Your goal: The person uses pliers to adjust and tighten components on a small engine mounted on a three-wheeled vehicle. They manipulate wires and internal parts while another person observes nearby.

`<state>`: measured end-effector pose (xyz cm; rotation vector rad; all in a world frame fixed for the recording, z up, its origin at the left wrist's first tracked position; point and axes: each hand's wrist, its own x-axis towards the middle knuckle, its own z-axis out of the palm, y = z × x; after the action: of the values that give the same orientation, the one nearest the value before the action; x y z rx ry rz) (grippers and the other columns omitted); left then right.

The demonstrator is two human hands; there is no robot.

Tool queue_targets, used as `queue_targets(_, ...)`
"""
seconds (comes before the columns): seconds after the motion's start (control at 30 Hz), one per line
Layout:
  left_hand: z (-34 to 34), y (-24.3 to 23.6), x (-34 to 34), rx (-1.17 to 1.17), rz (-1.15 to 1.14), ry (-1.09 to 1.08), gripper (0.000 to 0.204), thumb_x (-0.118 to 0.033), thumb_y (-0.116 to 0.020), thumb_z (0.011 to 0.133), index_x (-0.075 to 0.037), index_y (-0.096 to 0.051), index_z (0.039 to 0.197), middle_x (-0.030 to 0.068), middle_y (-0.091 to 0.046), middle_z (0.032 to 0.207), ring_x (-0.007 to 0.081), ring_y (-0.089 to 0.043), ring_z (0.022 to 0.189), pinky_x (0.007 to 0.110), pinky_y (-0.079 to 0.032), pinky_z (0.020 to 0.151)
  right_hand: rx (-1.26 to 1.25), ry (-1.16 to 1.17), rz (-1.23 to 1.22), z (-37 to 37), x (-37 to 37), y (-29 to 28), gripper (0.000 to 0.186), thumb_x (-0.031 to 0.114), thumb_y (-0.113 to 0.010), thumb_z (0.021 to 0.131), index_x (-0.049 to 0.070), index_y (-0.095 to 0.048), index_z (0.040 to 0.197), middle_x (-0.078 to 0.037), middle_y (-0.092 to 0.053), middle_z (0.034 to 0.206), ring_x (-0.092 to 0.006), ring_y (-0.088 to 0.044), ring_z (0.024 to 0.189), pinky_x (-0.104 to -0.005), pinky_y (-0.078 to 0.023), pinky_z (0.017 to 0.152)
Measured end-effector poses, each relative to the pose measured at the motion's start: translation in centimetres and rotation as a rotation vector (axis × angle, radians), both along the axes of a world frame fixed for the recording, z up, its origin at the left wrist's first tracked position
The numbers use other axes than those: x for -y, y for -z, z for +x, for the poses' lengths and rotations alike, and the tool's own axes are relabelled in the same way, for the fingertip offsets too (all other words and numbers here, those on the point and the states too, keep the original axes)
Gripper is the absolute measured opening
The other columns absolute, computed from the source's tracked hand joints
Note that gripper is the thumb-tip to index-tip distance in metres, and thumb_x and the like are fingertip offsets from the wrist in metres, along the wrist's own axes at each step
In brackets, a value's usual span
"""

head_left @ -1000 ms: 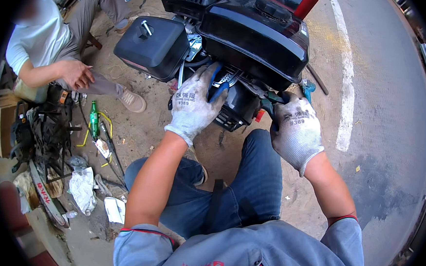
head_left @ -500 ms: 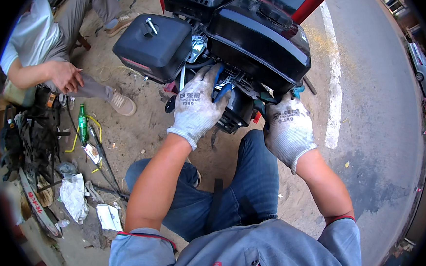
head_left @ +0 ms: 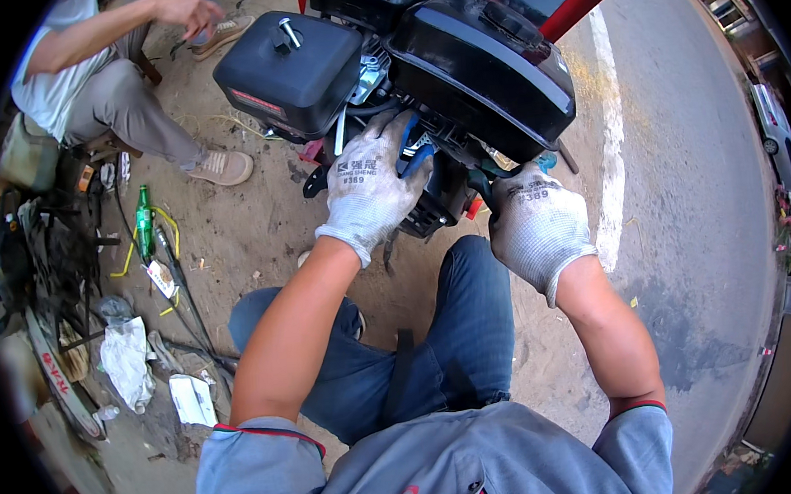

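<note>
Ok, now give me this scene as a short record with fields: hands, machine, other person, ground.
Left hand: gloved, among the machine's parts, below the boxy black cover
Right hand: gloved, fingers curled at the machine's near right side; its grip is partly hidden
Machine: black housings; boxy black cover with a bolt on top
Other person: seated, upper left
Ground, left: green bottle, crumpled white sheet
Ground, right: white painted line

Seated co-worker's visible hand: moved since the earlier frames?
Yes. Judged against the green bottle, the co-worker's hand has moved up the picture and to the right, farther from it.
</note>
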<state>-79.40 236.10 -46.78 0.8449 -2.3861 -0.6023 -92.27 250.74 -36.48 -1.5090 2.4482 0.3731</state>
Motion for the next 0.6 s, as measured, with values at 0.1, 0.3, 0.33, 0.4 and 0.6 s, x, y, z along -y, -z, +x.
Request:
queue_targets(0.1, -0.1, -0.1, -0.2, 0.012, 0.023, -0.013, 0.062, -0.034, -0.072, 0.088, -0.011, -0.053, 0.142, 0.0165, -0.057, 0.142, 0.0364, -0.059, 0.124, 0.046, -0.049, 0.103, -0.031, -0.055, 0.008, 0.2, 0.3, -0.9, 0.024, 0.017, -0.065, 0.085, 0.007, -0.076, 0.104, -0.022, -0.07, 0.1, -0.0325, -0.073, 0.085, -0.04, -0.059, 0.074)
queue_targets(0.3, -0.3, -0.2, -0.3, 0.103, -0.018, -0.011, 0.065, -0.035, -0.072, 0.089, -0.01, -0.052, 0.145, 0.0183, -0.055, 0.144, 0.0377, -0.058, 0.127, 0.045, -0.047, 0.107, 0.138, 0.063, 0.135, -1.2, 1.9, -1.5, 0.022, 0.016, -0.064, 0.086, 0.003, -0.077, 0.098, -0.024, -0.072, 0.085, -0.0365, -0.073, 0.079, -0.0394, -0.059, 0.075)
queue_targets(0.33, -0.3, -0.2, -0.2, 0.127, -0.018, -0.006, 0.065, -0.035, -0.072, 0.089, -0.01, -0.051, 0.146, 0.0179, -0.054, 0.146, 0.0371, -0.057, 0.128, 0.045, -0.048, 0.106, 0.182, 0.095, 0.149, -1.4, 2.0, -1.5, 0.023, 0.016, -0.064, 0.086, 0.001, -0.076, 0.098, -0.024, -0.072, 0.084, -0.0361, -0.073, 0.078, -0.0398, -0.059, 0.075)
queue_targets(0.4, -0.2, -0.3, -0.1, 0.124, 0.001, -0.003, 0.066, -0.035, -0.072, 0.089, -0.01, -0.051, 0.146, 0.0175, -0.054, 0.146, 0.0366, -0.057, 0.129, 0.045, -0.048, 0.106, 0.252, 0.143, 0.132, -1.9, 2.5, -1.8, 0.024, 0.017, -0.065, 0.086, -0.001, -0.076, 0.098, -0.023, -0.072, 0.081, -0.0353, -0.072, 0.076, -0.0406, -0.058, 0.074)
queue_targets(0.6, -0.4, -0.7, 0.0, 0.087, 0.078, -0.024, 0.065, -0.032, -0.075, 0.086, -0.013, -0.054, 0.144, 0.0153, -0.056, 0.145, 0.0361, -0.058, 0.128, 0.045, -0.049, 0.106, 0.033, -0.029, 0.196, 0.1, 2.6, -2.7, 0.023, 0.017, -0.064, 0.087, 0.001, -0.077, 0.097, -0.02, -0.074, 0.083, -0.0328, -0.074, 0.078, -0.0389, -0.059, 0.075)
